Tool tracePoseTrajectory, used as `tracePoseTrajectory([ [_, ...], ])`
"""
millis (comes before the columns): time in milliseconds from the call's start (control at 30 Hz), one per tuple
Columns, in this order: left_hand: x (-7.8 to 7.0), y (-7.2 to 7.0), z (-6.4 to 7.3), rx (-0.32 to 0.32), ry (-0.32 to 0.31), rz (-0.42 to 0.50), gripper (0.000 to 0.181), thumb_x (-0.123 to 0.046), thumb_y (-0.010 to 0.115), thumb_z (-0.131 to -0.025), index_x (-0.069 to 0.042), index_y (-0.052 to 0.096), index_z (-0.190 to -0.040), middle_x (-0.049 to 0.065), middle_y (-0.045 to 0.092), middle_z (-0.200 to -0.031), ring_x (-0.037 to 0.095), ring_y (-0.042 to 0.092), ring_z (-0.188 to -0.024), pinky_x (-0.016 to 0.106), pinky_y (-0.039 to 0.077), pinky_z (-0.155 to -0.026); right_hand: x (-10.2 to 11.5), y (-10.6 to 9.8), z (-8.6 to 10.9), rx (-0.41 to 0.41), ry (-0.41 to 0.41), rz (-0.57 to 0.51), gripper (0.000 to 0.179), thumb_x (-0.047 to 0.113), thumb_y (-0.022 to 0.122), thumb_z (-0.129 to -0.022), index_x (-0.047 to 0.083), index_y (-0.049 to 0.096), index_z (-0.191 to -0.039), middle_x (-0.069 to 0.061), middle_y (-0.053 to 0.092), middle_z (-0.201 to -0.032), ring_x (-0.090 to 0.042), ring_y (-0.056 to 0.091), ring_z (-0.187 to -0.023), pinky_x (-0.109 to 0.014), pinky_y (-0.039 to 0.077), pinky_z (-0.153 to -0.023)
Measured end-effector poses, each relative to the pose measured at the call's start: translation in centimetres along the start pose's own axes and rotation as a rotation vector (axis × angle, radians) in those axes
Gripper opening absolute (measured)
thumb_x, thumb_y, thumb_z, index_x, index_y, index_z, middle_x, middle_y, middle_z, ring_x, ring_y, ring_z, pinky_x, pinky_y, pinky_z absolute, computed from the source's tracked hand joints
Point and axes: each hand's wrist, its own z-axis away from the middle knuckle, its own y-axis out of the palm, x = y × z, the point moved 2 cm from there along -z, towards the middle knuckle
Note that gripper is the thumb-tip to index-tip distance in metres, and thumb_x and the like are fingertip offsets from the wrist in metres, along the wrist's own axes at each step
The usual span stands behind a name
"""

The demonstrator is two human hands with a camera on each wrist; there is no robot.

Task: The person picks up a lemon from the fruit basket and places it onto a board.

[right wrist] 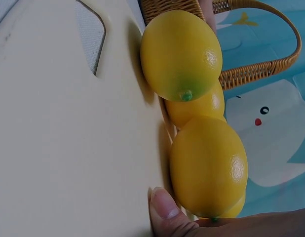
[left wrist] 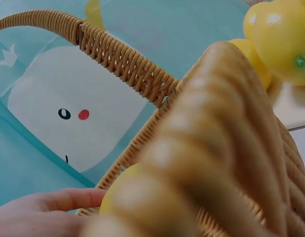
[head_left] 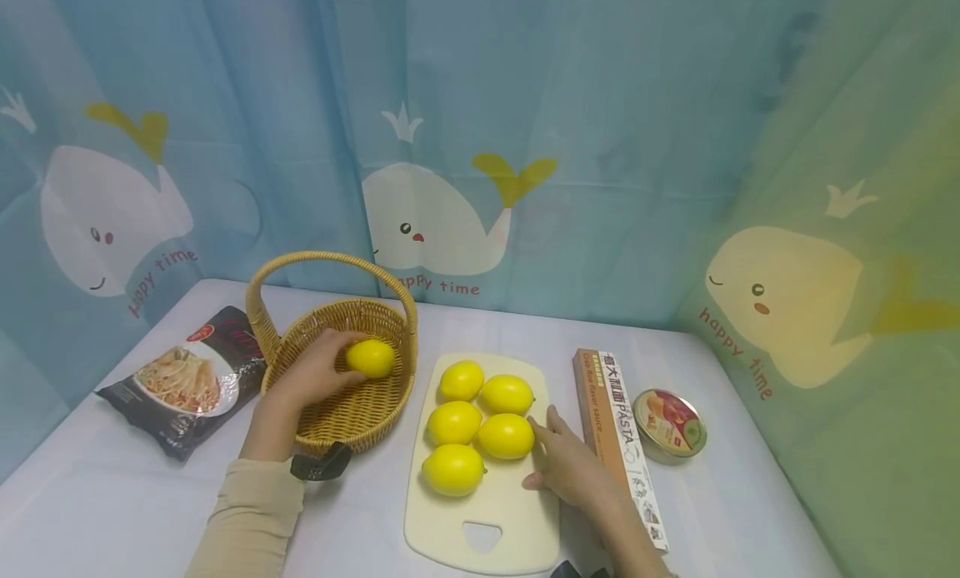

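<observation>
My left hand (head_left: 324, 368) reaches into the wicker basket (head_left: 352, 432), thumb and fingers holding a yellow lemon (head_left: 371, 358) inside it. In the left wrist view the basket's rim hides most of that lemon (left wrist: 120, 190). Several more lemons lie grouped on the cream cutting board (head_left: 517, 528). Over the board's right edge is my right hand (head_left: 564, 461), its fingers spread and thumb apart, right beside the nearest lemon (head_left: 506, 436). The right wrist view has the thumb (right wrist: 165, 205) low by the board and close to a lemon (right wrist: 208, 165).
A black noodle packet (head_left: 187, 378) lies left of the basket. Right of the board are a long pasta box (head_left: 618, 445) and a round tin (head_left: 670, 424). The basket's tall handle (head_left: 330, 257) arches over its opening. A blue curtain (head_left: 600, 145) with whales hangs behind the table.
</observation>
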Motion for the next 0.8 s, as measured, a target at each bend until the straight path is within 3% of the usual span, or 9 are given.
tracePoseTrajectory([
  [133, -0.08, 0.15, -0.07, 0.027, -0.019, 0.014, 0.058, -0.021, 0.075, -0.081, -0.007, 0.05, -0.131, 0.015, 0.053, -0.132, 0.035, 0.049, -0.122, 0.053, 0.038, -0.106, 0.01, 0.01, 0.0, 0.002, -0.003, -0.004, 0.089, 0.029, 0.084, -0.061, 0.012, 0.047, -0.14, -0.024, 0.019, -0.154, -0.044, 0.028, -0.138, -0.058, 0.031, -0.109],
  [433, -0.53, 0.46, -0.07, 0.076, 0.036, 0.032, 0.06, -0.025, 0.078, -0.077, -0.008, 0.054, -0.129, 0.015, 0.054, -0.125, 0.03, 0.05, -0.113, 0.05, 0.042, -0.1, -0.03, -0.01, -0.01, 0.01, -0.01, 0.012, 0.09, 0.031, 0.083, -0.062, 0.012, 0.046, -0.141, -0.025, 0.019, -0.154, -0.044, 0.028, -0.138, -0.058, 0.031, -0.108],
  [800, -0.9, 0.58, -0.02, 0.132, 0.053, 0.066, 0.056, -0.024, 0.077, -0.078, -0.013, 0.053, -0.128, 0.008, 0.06, -0.121, 0.025, 0.055, -0.108, 0.047, 0.044, -0.097, -0.05, -0.02, -0.03, 0.003, -0.01, -0.004, 0.09, 0.03, 0.084, -0.061, 0.012, 0.046, -0.141, -0.025, 0.019, -0.154, -0.044, 0.028, -0.138, -0.059, 0.031, -0.108],
])
